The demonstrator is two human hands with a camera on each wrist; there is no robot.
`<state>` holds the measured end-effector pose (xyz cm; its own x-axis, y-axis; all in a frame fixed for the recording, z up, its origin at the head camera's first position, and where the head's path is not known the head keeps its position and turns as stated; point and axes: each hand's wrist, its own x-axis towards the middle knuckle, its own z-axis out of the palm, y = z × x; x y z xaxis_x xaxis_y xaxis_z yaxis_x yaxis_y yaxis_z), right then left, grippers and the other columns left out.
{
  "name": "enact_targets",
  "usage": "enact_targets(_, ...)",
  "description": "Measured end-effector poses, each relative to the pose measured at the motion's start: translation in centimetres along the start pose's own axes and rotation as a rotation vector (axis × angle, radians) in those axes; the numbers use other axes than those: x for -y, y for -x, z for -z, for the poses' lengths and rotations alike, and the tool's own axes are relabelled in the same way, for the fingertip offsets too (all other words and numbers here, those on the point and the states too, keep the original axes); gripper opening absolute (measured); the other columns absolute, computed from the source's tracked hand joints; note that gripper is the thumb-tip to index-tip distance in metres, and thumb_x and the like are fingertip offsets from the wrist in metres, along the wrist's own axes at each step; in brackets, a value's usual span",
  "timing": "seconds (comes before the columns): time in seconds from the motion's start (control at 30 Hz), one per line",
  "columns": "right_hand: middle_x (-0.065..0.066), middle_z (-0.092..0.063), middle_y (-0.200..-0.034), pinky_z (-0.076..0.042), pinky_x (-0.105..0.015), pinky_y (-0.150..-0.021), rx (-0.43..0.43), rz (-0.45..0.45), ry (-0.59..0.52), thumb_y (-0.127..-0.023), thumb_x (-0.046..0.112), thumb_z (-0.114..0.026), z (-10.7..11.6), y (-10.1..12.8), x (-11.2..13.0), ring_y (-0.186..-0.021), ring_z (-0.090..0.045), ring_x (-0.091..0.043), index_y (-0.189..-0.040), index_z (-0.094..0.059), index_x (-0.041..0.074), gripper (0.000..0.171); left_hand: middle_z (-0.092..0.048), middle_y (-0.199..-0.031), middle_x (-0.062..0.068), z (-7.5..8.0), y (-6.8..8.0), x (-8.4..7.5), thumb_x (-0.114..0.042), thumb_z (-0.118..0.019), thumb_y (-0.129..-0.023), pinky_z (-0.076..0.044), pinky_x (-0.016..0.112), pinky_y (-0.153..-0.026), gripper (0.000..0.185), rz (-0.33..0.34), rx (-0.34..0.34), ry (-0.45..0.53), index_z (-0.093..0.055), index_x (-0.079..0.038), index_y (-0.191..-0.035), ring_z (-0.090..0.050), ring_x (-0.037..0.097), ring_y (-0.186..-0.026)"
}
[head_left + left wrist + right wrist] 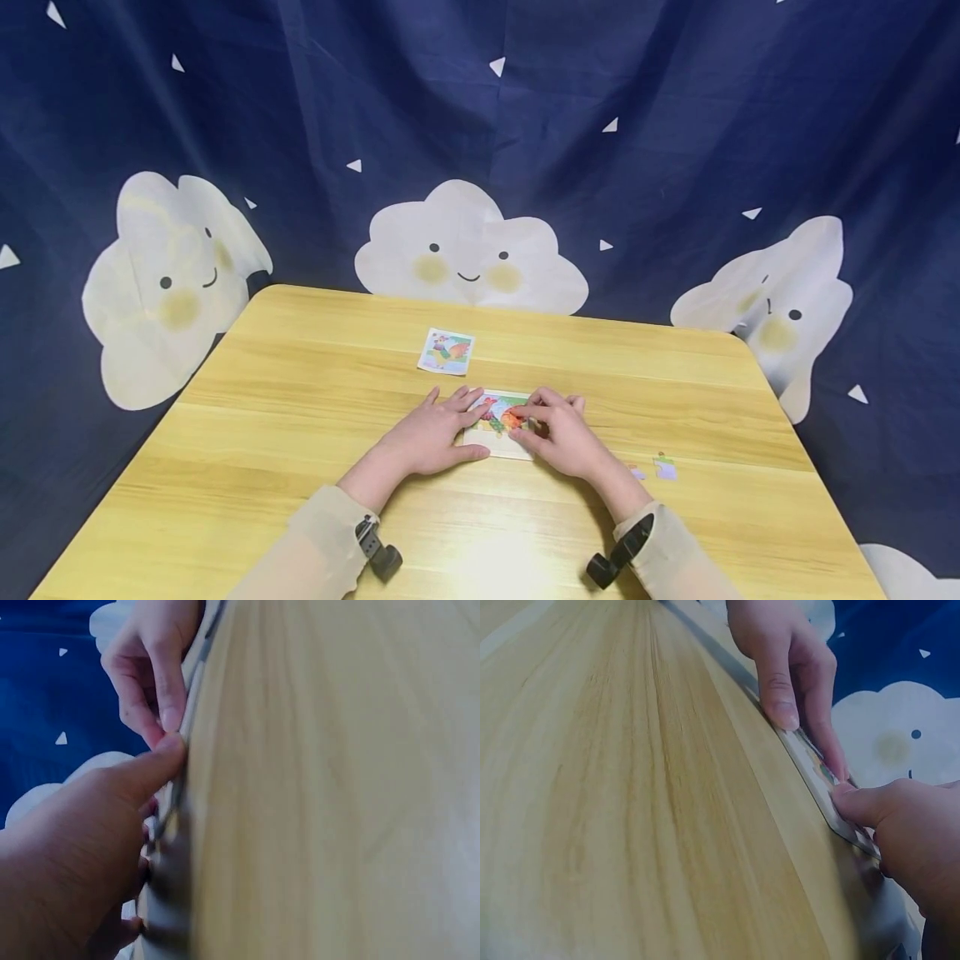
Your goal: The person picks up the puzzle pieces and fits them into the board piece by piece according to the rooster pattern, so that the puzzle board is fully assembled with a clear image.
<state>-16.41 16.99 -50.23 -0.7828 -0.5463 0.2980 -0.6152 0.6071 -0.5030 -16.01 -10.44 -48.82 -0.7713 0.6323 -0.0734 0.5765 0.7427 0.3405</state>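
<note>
A small jigsaw puzzle in a white-edged tray lies on the table, its upper part filled with a colourful picture. My left hand rests on the tray's left side with fingers extended and the thumb along the near edge. At the right part of the picture, my right hand pinches an orange puzzle piece between thumb and index finger, low against the tray. In the right wrist view the tray's edge shows side-on, with both hands at it. Fingers cover parts of the picture.
Behind the tray lies a square picture card showing a similar bird. Right of my right forearm are loose puzzle pieces: one purple and green, another purple partly covered. A dark blue curtain with clouds hangs behind the wooden table.
</note>
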Motion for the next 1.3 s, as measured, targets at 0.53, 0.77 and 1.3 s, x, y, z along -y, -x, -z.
enact_targets(0.53, 0.003, -0.060, -0.108, -0.022, -0.044, -0.083, 0.038, -0.022, -0.005, -0.098, 0.029, -0.080, 0.5, 0.0, -0.1, -0.084, -0.053, -0.012, -0.129, -0.078, 0.013, 0.035, -0.036, -0.168, 0.010, -0.4, -1.3, -3.1, -0.062, -0.052, -0.106, -0.027, 0.060, -0.123, 0.067, -0.068, -0.004, -0.101, -0.052, -0.020, -0.159, -0.029, 0.034, -0.156)
enact_targets(0.77, 0.003, -0.060, -0.104, -0.021, -0.043, -0.081, 0.038, -0.050, 0.007, -0.099, 0.027, -0.079, 1.2, 0.3, -0.2, -0.081, -0.052, -0.012, -0.122, -0.081, 0.008, 0.030, -0.036, -0.168, 0.011, -0.3, -1.3, -3.0, -0.059, -0.054, -0.106, -0.027, 0.060, -0.123, 0.065, -0.069, -0.009, -0.070, -0.052, -0.022, -0.159, -0.028, 0.035, -0.156)
enact_targets(1.3, 0.007, -0.057, -0.099, -0.019, -0.042, -0.079, 0.025, -0.097, -0.023, -0.096, 0.028, -0.082, 1.0, 0.5, -0.5, -0.082, -0.049, -0.009, -0.119, -0.081, 0.009, 0.029, -0.035, -0.169, 0.009, 0.0, -1.4, -3.2, -0.059, -0.054, -0.106, -0.029, 0.061, -0.122, 0.066, -0.062, 0.018, -0.084, -0.050, -0.022, -0.160, -0.029, 0.033, -0.156)
